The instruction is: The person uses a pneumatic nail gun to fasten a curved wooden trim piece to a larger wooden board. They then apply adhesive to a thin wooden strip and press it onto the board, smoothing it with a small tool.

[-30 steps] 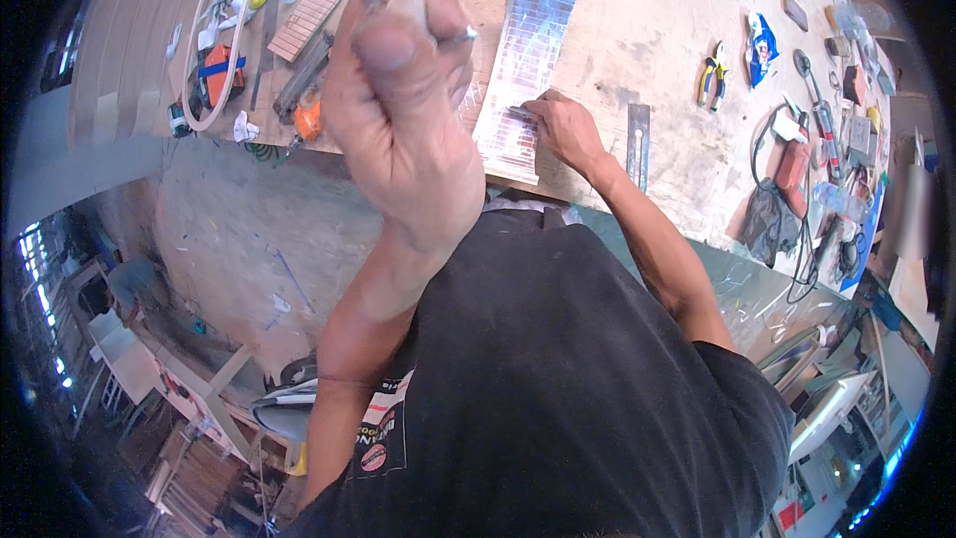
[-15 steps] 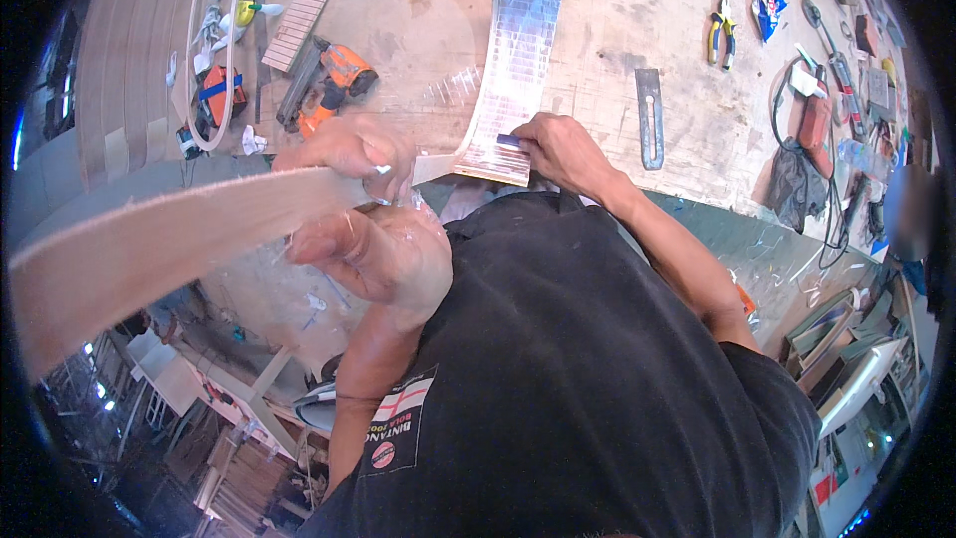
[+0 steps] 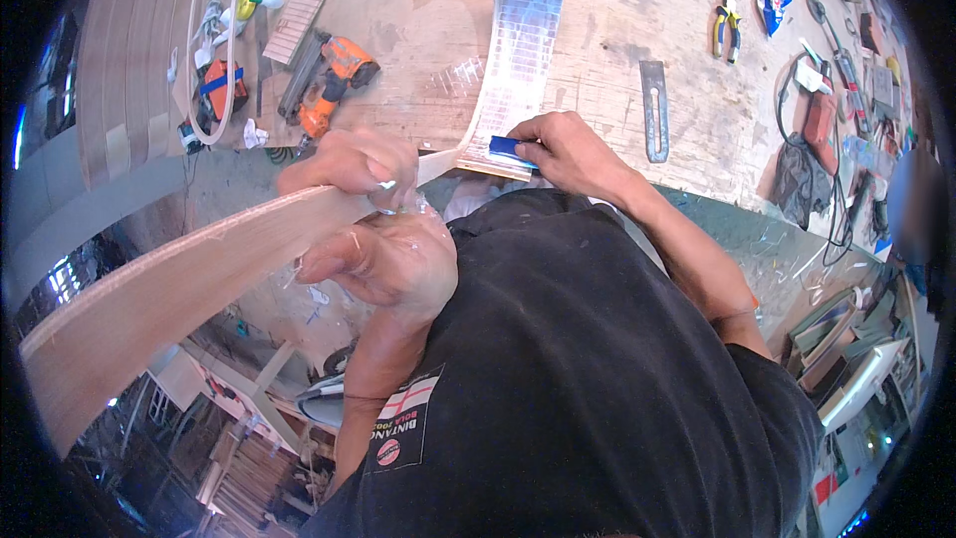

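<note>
I have the long thin wood strip running from the lower left of the frame up to the centre, where it curves into the foil-faced sheet on the workbench. It looks pale, flexible and bowed. My left hand is closed around it with clear film bunched at the grip. My right hand pinches a small blue block at the sheet's lower edge. I judge this a trimming or peeling step; next needs steady tension
</note>
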`<state>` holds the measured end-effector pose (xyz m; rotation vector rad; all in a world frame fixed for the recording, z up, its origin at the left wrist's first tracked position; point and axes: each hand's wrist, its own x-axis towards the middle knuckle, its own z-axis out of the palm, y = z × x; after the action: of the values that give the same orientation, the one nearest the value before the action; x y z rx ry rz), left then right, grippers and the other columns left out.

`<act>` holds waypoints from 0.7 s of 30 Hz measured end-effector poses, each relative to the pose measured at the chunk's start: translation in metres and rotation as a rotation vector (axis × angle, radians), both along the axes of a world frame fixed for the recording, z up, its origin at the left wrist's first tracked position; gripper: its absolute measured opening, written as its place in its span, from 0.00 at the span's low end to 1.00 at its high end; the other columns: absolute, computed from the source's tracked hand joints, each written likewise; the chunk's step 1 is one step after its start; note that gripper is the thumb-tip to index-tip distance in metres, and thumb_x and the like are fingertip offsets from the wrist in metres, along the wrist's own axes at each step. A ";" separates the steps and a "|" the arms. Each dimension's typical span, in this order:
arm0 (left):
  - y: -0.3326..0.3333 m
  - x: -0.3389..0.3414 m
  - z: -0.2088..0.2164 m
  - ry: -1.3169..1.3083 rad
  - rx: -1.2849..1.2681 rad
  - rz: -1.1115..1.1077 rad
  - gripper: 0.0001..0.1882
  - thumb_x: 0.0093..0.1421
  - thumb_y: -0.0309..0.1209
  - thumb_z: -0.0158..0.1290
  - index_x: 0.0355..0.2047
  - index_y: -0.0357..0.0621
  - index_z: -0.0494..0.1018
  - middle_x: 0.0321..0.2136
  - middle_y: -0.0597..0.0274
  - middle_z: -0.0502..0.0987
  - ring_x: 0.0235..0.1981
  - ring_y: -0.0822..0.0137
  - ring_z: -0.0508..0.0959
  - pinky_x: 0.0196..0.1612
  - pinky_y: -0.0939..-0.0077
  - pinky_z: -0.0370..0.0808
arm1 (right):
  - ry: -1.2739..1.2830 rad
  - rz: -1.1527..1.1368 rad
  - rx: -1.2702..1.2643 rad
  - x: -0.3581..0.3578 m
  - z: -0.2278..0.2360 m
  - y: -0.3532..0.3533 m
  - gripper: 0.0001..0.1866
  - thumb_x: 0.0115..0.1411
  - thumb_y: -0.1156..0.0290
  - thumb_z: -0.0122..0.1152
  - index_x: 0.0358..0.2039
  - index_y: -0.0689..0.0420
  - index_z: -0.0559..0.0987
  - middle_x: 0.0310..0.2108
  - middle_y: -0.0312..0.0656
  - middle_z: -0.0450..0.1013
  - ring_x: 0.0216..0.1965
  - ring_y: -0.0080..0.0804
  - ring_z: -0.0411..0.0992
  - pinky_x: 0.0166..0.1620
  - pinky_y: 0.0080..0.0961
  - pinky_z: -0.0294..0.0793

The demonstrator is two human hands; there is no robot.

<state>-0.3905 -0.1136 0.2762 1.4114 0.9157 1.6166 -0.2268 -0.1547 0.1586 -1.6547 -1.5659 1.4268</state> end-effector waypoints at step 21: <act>0.001 -0.010 -0.007 -0.097 0.052 -0.151 0.34 0.70 0.65 0.37 0.36 0.41 0.63 0.24 0.65 0.61 0.21 0.73 0.60 0.26 0.76 0.59 | -0.238 0.046 0.343 0.004 -0.083 0.018 0.13 0.61 0.73 0.60 0.43 0.64 0.85 0.39 0.58 0.80 0.41 0.54 0.79 0.47 0.43 0.78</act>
<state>-0.4005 -0.1130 0.2691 1.3904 0.6994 1.5901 -0.2231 -0.1366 0.0759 -1.6301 -1.8675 0.9385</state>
